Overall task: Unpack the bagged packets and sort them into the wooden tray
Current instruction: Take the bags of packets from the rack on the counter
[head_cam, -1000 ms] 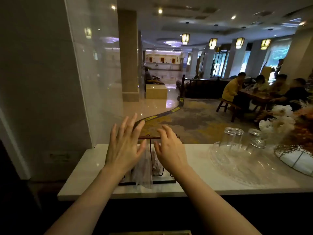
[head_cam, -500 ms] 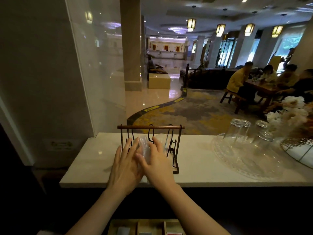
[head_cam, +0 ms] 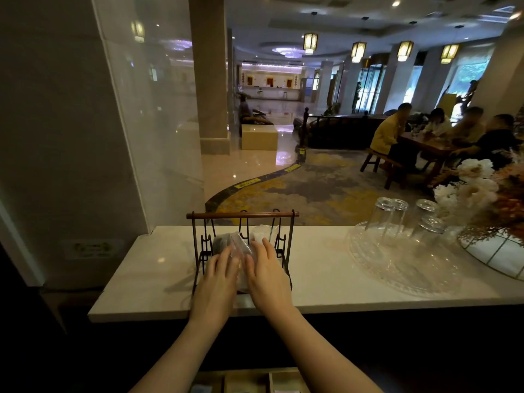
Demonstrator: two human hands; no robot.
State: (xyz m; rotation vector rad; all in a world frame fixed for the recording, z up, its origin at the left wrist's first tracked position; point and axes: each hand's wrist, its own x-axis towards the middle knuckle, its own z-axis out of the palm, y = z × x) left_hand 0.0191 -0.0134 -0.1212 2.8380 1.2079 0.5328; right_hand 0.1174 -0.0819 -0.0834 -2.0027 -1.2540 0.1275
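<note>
Setting: A white marble counter (head_cam: 326,276) is seen at the edge of a hotel lobby, with carpet, pillars and hanging lanterns beyond it.
Rack: A small metal rack (head_cam: 242,245) with a wooden top bar stands upright on the counter, near its front edge.
Bagged packets: Clear plastic bags (head_cam: 241,245) are gathered inside the rack, under the bar; something dark shows through the left one, and the contents cannot be read.
Left hand: The left hand (head_cam: 217,282) is laid palm down against the left side of the bags, fingers extended and held close together.
Right hand: The right hand (head_cam: 268,276) is pressed against the right side of the bags in the same way, fingers straight and together, so that the plastic is cupped between both palms.
Grip: Whether the bags are clasped or merely touched cannot be told.
Wooden tray: A compartmented wooden tray (head_cam: 255,380) is glimpsed at the bottom edge, below the counter and between the forearms, with small packets lying in its sections.
Right of the rack: Upturned glasses (head_cam: 402,219) are set on a clear glass platter (head_cam: 397,268), with a flower arrangement (head_cam: 487,199) just beside them.
Background: Seated people (head_cam: 442,134) are gathered at a wooden table.
</note>
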